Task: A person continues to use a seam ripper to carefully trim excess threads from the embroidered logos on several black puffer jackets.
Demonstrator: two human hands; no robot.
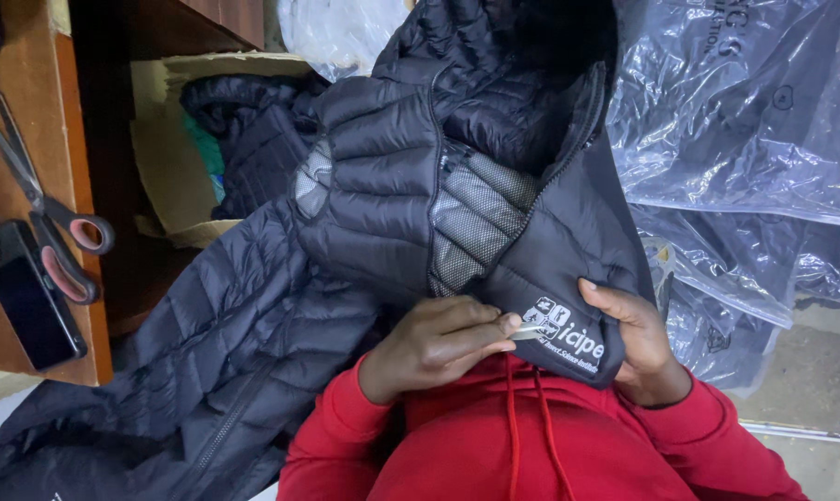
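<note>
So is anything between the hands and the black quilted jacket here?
Nothing visible: the left hand pinches the black quilted jacket at its white printed patch, and the right hand grips the same edge directly.

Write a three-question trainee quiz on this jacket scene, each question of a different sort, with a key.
1. True or false: the right hand holds the lower edge of the black quilted jacket beside its white printed logo.
2. Multiple choice: what lies on the wooden table at the left? A) pink-handled scissors B) a hammer C) a tape roll
3. Fill in: the left hand pinches something small and pale at the ____ of the jacket.

Key: 1 true; 2 A; 3 logo. Clear plastic bags with dark garments lie at the right; a dark phone lies beside the scissors.
</note>
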